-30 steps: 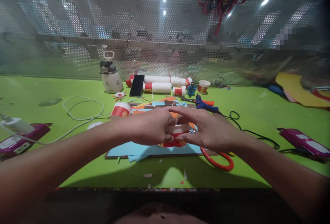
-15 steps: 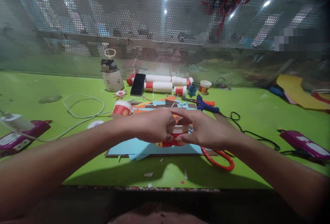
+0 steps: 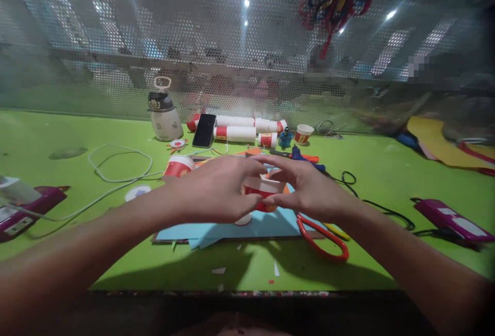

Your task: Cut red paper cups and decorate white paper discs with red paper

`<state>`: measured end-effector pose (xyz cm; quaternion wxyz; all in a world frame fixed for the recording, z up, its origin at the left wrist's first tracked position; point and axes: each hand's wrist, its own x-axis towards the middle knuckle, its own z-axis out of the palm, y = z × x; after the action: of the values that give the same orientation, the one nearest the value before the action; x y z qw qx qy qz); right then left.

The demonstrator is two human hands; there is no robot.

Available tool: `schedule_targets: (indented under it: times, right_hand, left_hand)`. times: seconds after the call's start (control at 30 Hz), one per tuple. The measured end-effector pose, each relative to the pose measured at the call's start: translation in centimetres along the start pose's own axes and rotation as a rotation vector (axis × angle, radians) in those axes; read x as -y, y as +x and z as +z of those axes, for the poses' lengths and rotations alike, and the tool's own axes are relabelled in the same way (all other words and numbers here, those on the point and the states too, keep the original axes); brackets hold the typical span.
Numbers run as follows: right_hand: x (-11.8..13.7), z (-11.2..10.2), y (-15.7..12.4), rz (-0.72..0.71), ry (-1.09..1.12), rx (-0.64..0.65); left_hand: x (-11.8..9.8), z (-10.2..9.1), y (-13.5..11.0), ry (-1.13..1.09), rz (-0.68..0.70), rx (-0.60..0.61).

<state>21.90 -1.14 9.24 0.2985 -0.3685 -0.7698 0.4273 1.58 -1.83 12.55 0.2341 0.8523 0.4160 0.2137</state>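
Note:
A red and white paper cup [image 3: 267,191] is between my two hands, over light blue paper [image 3: 270,223]. My left hand [image 3: 222,186] curves round its left side, thumb in front and fingers partly behind. From the right, my right hand [image 3: 309,186] grips the cup, its thumb against the front wall and its fingers arching over the rim. Under my left thumb, a small white piece [image 3: 244,219] shows in part. Red-handled scissors [image 3: 324,238] lie just right of the paper, blades mostly hidden. Another red and white cup [image 3: 178,166] rests beyond my left forearm.
At the back are a bottle [image 3: 165,119], a phone [image 3: 204,130], stacked cups [image 3: 242,134] and a single cup [image 3: 303,133]. A blue glue gun [image 3: 301,156] lies behind my right hand. Purple power strips [image 3: 450,218] flank both sides, with cords. Paper scraps [image 3: 218,270] lie near the front edge.
My hands have moved slightly apart, with the left fingers less curled. The cup's red wall shows more between them, and the white piece below my left thumb now shows. The view has shifted a little.

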Motion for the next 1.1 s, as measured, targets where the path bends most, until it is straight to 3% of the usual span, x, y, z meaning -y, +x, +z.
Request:
schedule_targets:
  times: [0.07, 0.13, 0.17, 0.27, 0.37, 0.5, 0.6, 1.1]
  right_hand:
    - [-0.3, -0.2, -0.3, 0.001, 0.083, -0.073]
    - [-0.4, -0.2, -0.6, 0.002, 0.154, -0.142]
    - [-0.3, -0.1, -0.8, -0.004, 0.194, -0.173]
    - [0.0, 0.4, -1.0, -0.034, 0.306, -0.252]
    - [0.3, 1.3, -0.9, -0.049, 0.375, -0.280]
    - [0.3, 2.2, -0.6, -0.019, 0.423, -0.275]
    - [0.0, 2.7, -0.5, 0.005, 0.443, -0.293]
    - [-1.9, 3.5, -0.3, 0.029, 0.443, -0.328]
  left_hand:
    - [0.3, -0.3, -1.8, -0.099, -0.011, -0.285]
    - [1.0, 0.5, -3.6, -0.288, -0.156, -0.442]
    - [1.5, 1.4, -4.3, -0.434, -0.248, -0.418]
    - [2.5, 5.2, -5.2, -0.916, -0.450, -0.165]
    - [2.2, 8.3, -4.7, -1.302, -0.522, -0.262]
    - [0.7, 9.2, -3.7, -1.577, -0.401, -0.415]
    - [0.2, 9.3, -3.1, -1.650, -0.383, -0.514]
    - [1.1, 11.2, -1.2, -1.578, -0.453, -0.632]
